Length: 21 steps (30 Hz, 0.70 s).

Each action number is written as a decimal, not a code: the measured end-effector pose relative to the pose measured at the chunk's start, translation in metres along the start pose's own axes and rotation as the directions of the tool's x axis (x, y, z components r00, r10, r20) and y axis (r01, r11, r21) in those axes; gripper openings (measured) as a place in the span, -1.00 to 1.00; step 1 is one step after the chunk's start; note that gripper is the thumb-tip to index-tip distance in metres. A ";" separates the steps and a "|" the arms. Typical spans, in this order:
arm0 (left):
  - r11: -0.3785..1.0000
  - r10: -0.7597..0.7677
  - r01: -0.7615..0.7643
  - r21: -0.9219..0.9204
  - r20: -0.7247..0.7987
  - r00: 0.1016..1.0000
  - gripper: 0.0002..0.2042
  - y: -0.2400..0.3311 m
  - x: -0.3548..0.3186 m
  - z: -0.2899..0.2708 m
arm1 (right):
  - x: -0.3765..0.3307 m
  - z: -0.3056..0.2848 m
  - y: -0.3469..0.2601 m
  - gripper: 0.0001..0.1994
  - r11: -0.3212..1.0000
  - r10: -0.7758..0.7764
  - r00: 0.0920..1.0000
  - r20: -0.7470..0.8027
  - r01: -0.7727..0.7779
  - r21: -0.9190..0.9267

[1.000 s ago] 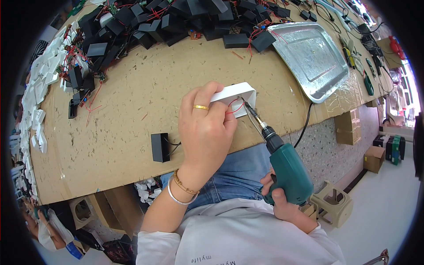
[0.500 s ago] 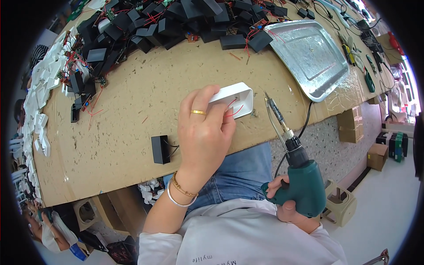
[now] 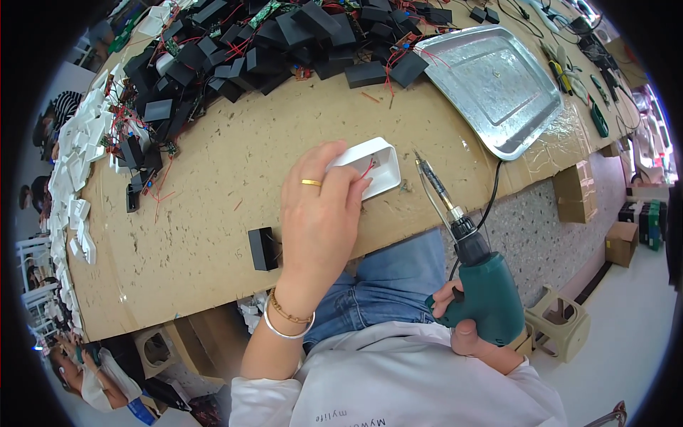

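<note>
Both hands busy: left (image 3: 321, 213) on white housing (image 3: 371, 166); screwdriver (image 3: 471, 267) just beside.

casing (image 3: 373, 165) left of driver (image 3: 469, 274), tray (image 3: 498, 85) behind

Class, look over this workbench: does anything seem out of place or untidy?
One black box stands alone near the bench edge, apart from the black pile at the back. Red wire scraps litter the board.

We get one head-worn fisheye view, looking steeply down at the bench (image 3: 213, 235) from close above; edges bend at the rim, forearms enter from the bottom.
</note>
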<state>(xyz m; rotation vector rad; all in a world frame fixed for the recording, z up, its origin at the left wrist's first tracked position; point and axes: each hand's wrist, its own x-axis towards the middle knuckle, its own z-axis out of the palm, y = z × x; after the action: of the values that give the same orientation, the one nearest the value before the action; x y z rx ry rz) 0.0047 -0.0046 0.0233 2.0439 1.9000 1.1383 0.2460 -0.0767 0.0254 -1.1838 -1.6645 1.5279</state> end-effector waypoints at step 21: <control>0.966 0.138 -0.119 0.231 -0.068 0.988 -0.84 -0.002 0.002 0.015 | 0.000 0.005 0.032 -0.56 0.964 -0.264 0.963 -0.058 0.265 0.018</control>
<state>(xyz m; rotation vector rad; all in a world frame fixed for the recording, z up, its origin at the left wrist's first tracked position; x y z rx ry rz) 0.0117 0.0033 0.0129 2.3036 2.0477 1.0948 0.2486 -0.0802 -0.0065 -0.9381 -1.6852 1.3343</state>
